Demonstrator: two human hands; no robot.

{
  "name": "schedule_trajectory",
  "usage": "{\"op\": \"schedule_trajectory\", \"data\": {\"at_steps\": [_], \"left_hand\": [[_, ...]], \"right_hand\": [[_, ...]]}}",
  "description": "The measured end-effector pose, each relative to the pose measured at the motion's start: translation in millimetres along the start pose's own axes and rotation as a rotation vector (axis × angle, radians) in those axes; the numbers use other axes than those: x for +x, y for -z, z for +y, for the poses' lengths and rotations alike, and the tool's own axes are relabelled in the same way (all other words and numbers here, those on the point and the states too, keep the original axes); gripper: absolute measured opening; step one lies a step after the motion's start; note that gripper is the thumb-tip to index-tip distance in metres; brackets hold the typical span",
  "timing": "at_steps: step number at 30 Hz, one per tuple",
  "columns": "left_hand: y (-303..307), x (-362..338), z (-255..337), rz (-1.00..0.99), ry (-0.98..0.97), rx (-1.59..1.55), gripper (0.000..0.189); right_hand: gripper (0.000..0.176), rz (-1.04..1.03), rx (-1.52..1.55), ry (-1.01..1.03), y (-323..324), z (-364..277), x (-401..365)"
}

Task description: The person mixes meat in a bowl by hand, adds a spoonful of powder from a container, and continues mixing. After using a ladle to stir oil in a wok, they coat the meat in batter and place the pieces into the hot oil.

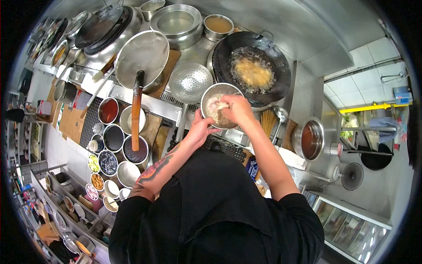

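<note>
My left hand (202, 131) is closed on the lower left side of a round metal bowl (235, 90), which is tilted so that I see into it. Pale, wet, battered pieces of food (212, 107) lie inside. Over the bowl, the fingers of my right hand (238, 110) are pinched together on some of this food. Just beyond the bowl, to its upper right, a black wok (282, 66) holds bubbling oil with golden food (254, 72) frying in it. A perforated metal strainer (190, 82) rests left of the bowl.
A large fine-mesh strainer (143, 55) with a wooden handle lies over the left counter, above several sauce containers (114, 137). Pots of liquid (218, 26) stand at the back. To the right are a ladle (280, 115) and a pot of reddish-brown liquid (311, 139).
</note>
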State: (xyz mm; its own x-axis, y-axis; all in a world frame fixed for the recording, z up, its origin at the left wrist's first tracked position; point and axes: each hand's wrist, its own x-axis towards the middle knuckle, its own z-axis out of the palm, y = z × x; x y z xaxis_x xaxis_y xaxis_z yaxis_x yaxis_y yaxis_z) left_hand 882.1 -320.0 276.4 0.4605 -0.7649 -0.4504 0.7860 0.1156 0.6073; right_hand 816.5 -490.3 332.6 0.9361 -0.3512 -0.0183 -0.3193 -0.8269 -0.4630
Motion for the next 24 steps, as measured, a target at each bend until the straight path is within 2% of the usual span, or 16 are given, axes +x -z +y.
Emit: {"op": "schedule_trajectory", "data": {"at_steps": [6,9,14,17,19,24], "left_hand": [[-2,-3,3,0.037,-0.019,-0.001,0.068],[-2,-2,1,0.036,-0.022,0.03,0.066],[-8,-7,2,0.008,-0.027,0.047,0.063],[-7,-8,2,0.02,-0.005,0.066,0.063],[-1,-2,-3,0.025,0.011,0.053,0.064],[-4,-1,-2,0.03,0.054,0.021,0.064]], "right_hand": [[0.014,0.026,-0.095,0.013,31,-11,3],[0.013,0.02,-0.13,0.104,13,-19,4],[0.017,-0.053,-0.189,0.05,-23,-19,7],[0.018,-0.015,-0.079,0.035,-8,-18,4],[0.02,0.054,0.108,0.014,11,-14,1],[0.018,0.086,0.249,-0.008,47,-20,-3]]}}
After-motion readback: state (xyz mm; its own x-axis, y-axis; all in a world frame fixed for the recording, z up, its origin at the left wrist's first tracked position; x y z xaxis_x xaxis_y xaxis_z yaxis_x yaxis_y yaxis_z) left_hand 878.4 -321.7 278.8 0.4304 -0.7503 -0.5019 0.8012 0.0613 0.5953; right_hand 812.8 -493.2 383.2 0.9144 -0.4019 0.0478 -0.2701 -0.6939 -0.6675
